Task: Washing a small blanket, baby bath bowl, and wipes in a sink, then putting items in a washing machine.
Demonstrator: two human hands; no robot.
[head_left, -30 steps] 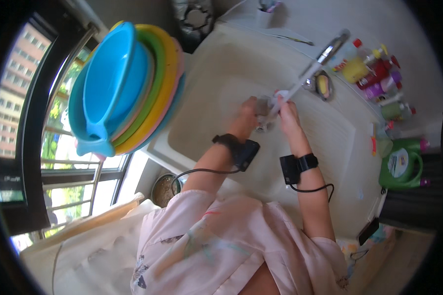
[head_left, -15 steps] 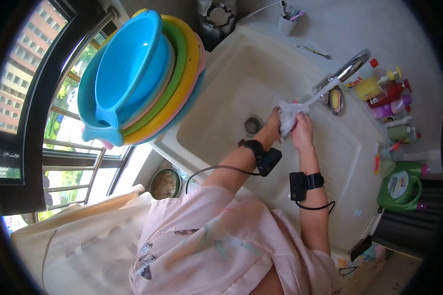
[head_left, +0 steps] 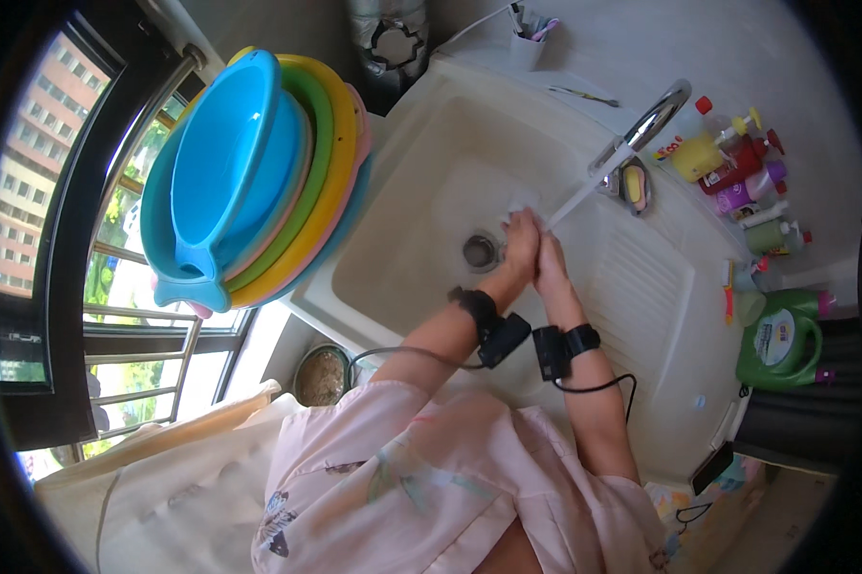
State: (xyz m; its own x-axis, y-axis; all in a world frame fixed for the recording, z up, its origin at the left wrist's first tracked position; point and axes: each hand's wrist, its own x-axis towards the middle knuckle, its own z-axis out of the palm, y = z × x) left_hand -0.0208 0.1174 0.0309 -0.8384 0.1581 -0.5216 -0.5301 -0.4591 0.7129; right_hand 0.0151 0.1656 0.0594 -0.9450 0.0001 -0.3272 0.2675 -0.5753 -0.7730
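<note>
My left hand (head_left: 522,246) and my right hand (head_left: 550,260) are pressed together over the sink (head_left: 431,139), palms facing, fingers closed. A bit of white cloth (head_left: 518,206) shows just past the fingertips; the rest is hidden between the hands. Water runs from the chrome faucet (head_left: 659,110) in a stream beside the right hand's fingers. The round drain (head_left: 480,252) lies just left of my left hand. A black strapped device sits on each wrist, with a cable trailing from it.
Stacked coloured basins (head_left: 222,158) lean by the window at left. A soap dish (head_left: 635,187) sits by the faucet, several pump bottles (head_left: 737,163) beyond it. A green jug (head_left: 780,342) stands at right. A toothbrush cup (head_left: 528,50) is at the back; a ribbed washboard slope forms the sink's right side.
Both hands have come together and moved slightly left and down, out of the water stream. The white cloth, spread between them before, is now mostly enclosed. The view has shifted a little.
</note>
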